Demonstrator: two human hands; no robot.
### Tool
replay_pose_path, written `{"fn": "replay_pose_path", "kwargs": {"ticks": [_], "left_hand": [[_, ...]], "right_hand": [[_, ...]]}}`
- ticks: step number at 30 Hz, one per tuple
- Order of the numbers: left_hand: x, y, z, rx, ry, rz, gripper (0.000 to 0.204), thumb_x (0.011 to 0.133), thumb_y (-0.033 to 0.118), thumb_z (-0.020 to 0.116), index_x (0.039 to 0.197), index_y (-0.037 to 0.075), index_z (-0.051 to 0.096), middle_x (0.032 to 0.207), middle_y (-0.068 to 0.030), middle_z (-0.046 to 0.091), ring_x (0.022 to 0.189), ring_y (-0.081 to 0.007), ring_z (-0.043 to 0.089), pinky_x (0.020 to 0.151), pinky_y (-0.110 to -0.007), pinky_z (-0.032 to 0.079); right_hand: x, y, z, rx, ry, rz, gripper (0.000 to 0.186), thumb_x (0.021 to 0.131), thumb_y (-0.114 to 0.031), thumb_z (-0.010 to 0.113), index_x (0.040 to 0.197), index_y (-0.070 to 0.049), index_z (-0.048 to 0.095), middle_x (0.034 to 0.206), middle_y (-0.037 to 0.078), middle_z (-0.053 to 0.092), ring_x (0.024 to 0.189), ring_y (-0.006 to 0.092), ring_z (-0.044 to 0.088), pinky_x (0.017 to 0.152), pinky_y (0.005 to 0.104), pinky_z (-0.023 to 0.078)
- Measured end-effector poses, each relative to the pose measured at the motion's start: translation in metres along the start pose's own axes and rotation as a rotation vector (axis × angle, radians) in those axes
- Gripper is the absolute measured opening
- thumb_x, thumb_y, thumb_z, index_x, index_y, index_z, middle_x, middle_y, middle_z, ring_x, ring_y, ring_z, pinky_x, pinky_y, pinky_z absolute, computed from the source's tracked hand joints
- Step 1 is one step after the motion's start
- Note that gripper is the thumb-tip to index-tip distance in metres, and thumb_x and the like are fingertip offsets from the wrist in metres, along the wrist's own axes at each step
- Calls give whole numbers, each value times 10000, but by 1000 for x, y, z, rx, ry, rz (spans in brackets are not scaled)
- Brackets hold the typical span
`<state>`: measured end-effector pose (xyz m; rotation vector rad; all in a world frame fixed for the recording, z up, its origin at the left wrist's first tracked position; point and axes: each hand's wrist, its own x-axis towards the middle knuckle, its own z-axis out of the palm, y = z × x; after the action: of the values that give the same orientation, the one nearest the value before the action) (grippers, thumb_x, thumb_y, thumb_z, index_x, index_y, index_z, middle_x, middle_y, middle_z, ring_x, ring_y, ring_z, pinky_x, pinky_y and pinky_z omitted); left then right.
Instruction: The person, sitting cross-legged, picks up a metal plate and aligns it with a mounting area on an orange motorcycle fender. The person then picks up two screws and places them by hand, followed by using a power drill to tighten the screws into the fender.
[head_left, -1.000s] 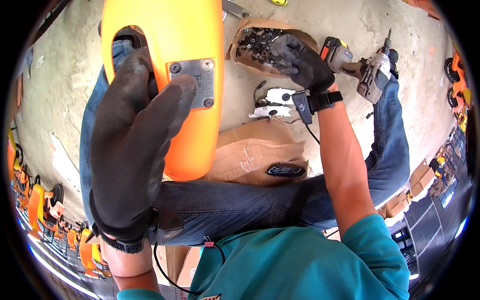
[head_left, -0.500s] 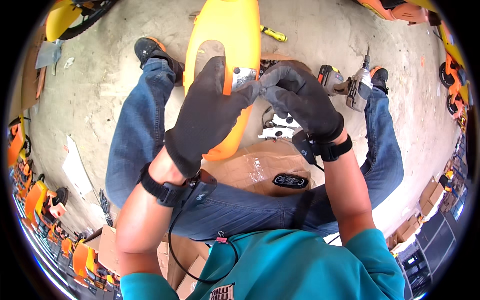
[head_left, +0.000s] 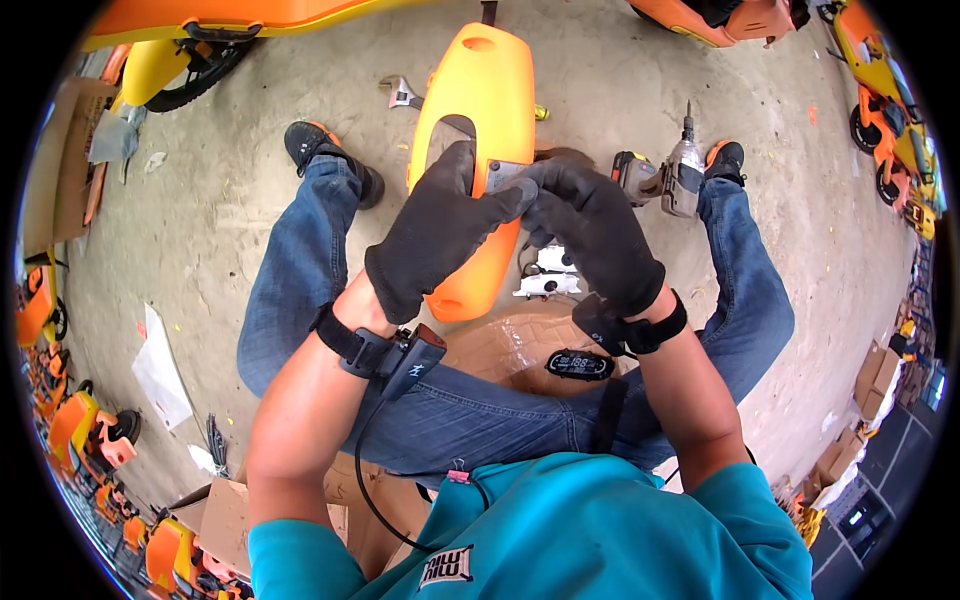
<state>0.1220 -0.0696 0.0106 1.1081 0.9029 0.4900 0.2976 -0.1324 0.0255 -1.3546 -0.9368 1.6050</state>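
A yellow-orange plastic cover with a large oval opening is held up between my legs. My left hand, in a black glove, grips it by the side of the opening, its fingers partly hidden behind the plastic. On the cover's right side sits a small silver label. My left thumb lies just below that label. There, my gloved right hand has its thumb and fingers pinched together against the left thumb tip. Whatever is between them is too small or too hidden to tell.
A cordless drill stands by my right foot. Beyond the cover lies an adjustable wrench. White parts and a black oval display rest near a cardboard sheet. Orange and yellow vehicles line the sides.
The view has shifted, bringing the cover's far end and the wrench into sight. Both hands stay together beside the label, the right one still pinching.
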Motion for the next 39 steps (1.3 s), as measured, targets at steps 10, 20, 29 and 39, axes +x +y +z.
{"fn": "replay_pose_path", "kwargs": {"ticks": [10, 20, 29, 39], "left_hand": [[4, -3, -1, -52, -29, 13, 267, 898, 181, 723, 1010, 7, 553, 859, -34, 635, 720, -84, 581, 612, -244, 486], [-3, 9, 2, -38, -104, -87, 263, 941, 207, 662, 1091, 15, 563, 881, -13, 604, 709, -65, 530, 613, -230, 459], [1, -13, 0, 153, -16, 71, 234, 925, 142, 616, 1092, 4, 527, 856, -22, 559, 708, -69, 502, 609, -247, 447], [-4, -21, 12, 515, 124, 321, 285, 915, 144, 600, 1134, -27, 539, 889, -189, 606, 754, -291, 586, 734, -381, 484]], "right_hand": [[-11, 6, -9, 212, -59, 69, 282, 986, -173, 592, 1184, 22, 637, 1004, 67, 680, 872, 103, 644, 783, 257, 542], [-17, 7, -7, 540, 2, 49, 240, 974, -125, 602, 1173, 8, 627, 980, 44, 654, 844, 88, 612, 754, 241, 514], [-10, 16, -21, 176, 174, -135, 140, 906, -39, 645, 1034, 8, 613, 851, 35, 654, 716, 69, 565, 669, 238, 485], [-6, 21, -11, -323, 310, -241, 196, 881, -15, 665, 1059, 6, 587, 833, 53, 675, 721, 80, 631, 654, 247, 516]]}}
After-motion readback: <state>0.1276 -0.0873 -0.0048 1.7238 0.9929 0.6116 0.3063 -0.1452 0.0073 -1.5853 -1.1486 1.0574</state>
